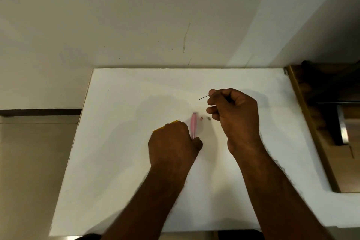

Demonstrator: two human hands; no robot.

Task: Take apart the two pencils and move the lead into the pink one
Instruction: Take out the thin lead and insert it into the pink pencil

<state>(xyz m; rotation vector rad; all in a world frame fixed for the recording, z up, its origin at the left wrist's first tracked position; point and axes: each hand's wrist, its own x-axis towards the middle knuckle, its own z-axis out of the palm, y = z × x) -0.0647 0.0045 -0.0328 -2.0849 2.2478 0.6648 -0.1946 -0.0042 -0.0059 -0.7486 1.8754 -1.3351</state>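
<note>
Single head view, looking forward and steeply down from above the near edge of the white table (120,161), taking in wall beyond, both forearms entering from near side.

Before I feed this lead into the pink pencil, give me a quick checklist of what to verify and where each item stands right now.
1. Lead held: ok, pinched in the right hand, tip pointing left.
2. Lead intact: cannot tell, part is hidden by the fingers.
3. Pink pencil steadied: ok, the left hand grips its near end.
4. Pink pencil's far end open: cannot tell, too small.
5. Lead lined up with the pencil: not ok, it sits above and to the right.
6. Small parts out of the way: ok, lying on the table beside the pencil.
</note>
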